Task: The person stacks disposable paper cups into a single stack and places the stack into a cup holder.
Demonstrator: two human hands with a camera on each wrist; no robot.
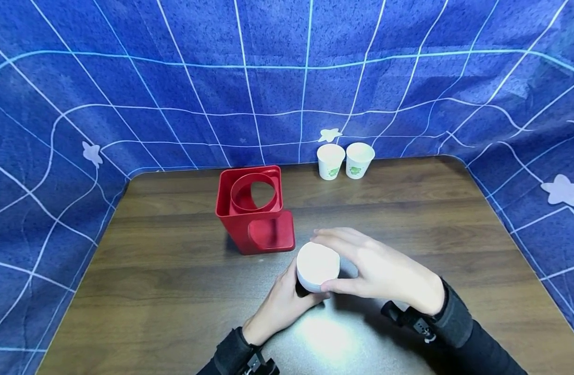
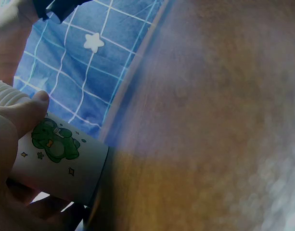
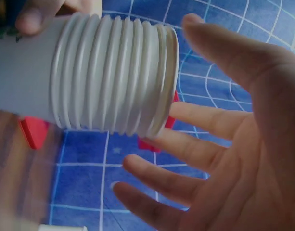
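While both hands met at the near middle of the table [image 1: 141, 281], a stack of paper cups [image 1: 317, 265] stood between them.

From the left, a red cup holder [image 1: 254, 211] stood on the wood, its round opening facing up, just beyond the hands. The left hand [image 1: 279, 304] gripped the stack low down, thumb [image 2: 29, 113] curled against the side beside a green frog print [image 2: 53, 139]. Nested rims showed as white ridges [image 3: 116, 77] at the stack's top end. The right hand [image 1: 378, 271] hovered at those rims with fingers [image 3: 205, 151] spread and straight; whether they touched the stack could not be told. Farther right, at the table's far edge, two single paper cups [image 1: 345, 160] stood upright side by side against the blue grid cloth [image 1: 287, 78].
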